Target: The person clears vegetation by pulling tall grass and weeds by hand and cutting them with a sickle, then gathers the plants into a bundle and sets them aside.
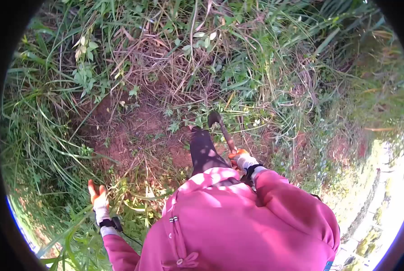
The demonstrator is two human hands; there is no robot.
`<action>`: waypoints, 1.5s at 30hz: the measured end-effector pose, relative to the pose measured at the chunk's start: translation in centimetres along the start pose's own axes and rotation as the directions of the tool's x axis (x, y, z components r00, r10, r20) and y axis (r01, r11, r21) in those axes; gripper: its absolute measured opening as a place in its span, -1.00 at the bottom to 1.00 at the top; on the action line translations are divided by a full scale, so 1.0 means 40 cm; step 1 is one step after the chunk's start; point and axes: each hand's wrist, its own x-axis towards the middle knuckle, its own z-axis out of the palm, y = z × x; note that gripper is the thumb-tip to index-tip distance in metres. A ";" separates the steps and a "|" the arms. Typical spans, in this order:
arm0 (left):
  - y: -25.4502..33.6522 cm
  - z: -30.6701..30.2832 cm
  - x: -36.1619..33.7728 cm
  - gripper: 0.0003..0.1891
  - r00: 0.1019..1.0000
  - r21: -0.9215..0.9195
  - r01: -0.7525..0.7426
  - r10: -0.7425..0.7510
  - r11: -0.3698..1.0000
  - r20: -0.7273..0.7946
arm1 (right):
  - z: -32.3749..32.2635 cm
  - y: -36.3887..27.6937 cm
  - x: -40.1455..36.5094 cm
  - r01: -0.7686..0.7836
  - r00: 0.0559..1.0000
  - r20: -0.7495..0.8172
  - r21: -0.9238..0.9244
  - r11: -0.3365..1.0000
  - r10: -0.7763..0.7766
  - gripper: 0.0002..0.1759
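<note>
My right hand (239,156), in a white glove with orange fingers, is closed around the handle of a tool (227,137). The tool's dark rounded metal head (214,119) points away from me, over low green plants. Out to the left, my left hand (99,197) wears the same kind of glove. Its fingers are spread apart, with nothing held, beside tall grass. A dark strap is round each wrist.
Bare reddish soil (139,128) shows ahead of my dark-clothed leg (204,149). Dry stems (159,58) lie beyond it. Long green grass (44,135) grows at the left, and more grass (319,86) stands at the right. Bright sunlit ground is at the lower right.
</note>
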 end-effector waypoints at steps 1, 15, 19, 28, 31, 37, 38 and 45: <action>-0.121 -0.071 0.033 -0.30 0.984 -0.103 0.140 -0.150 0.985 -0.098 | 0.016 0.037 -0.020 -0.105 0.992 -0.054 0.094 0.990 0.111 -0.78; -0.207 0.121 -0.469 -0.29 0.738 0.644 0.248 -0.572 0.724 0.359 | 0.011 0.388 -0.106 -0.191 0.962 -0.230 -0.184 0.964 0.146 -0.70; -0.102 0.105 -0.472 -0.25 0.741 0.642 0.379 -0.634 0.666 0.221 | -0.071 0.199 -0.099 -0.166 0.970 -0.242 -0.667 0.726 -0.001 -0.61; -0.040 0.115 -0.371 -0.53 0.874 0.457 0.483 -0.438 0.747 -0.210 | 0.012 -0.389 0.072 0.246 0.898 0.185 -0.964 0.106 -0.400 -0.49; 0.046 0.143 -0.310 -0.52 0.956 0.578 0.165 0.015 0.799 -0.294 | 0.148 -0.595 0.146 0.308 0.890 0.319 -0.947 -0.086 -0.326 -0.48; 0.280 0.449 -0.128 -0.30 0.980 0.392 0.190 -0.198 0.900 -0.022 | 0.451 -0.789 0.300 0.436 0.846 0.476 -0.877 -0.200 -0.243 -0.58; 0.281 0.529 -0.102 -0.27 0.989 0.305 0.124 -0.143 0.944 0.041 | 0.504 -0.778 0.348 0.430 0.838 0.482 -0.872 -0.236 -0.256 -0.62; 0.107 0.942 0.054 -0.15 0.582 0.233 0.706 -0.736 0.668 0.347 | 0.640 -0.791 0.442 0.458 0.726 0.585 -0.803 -0.381 -0.360 -0.40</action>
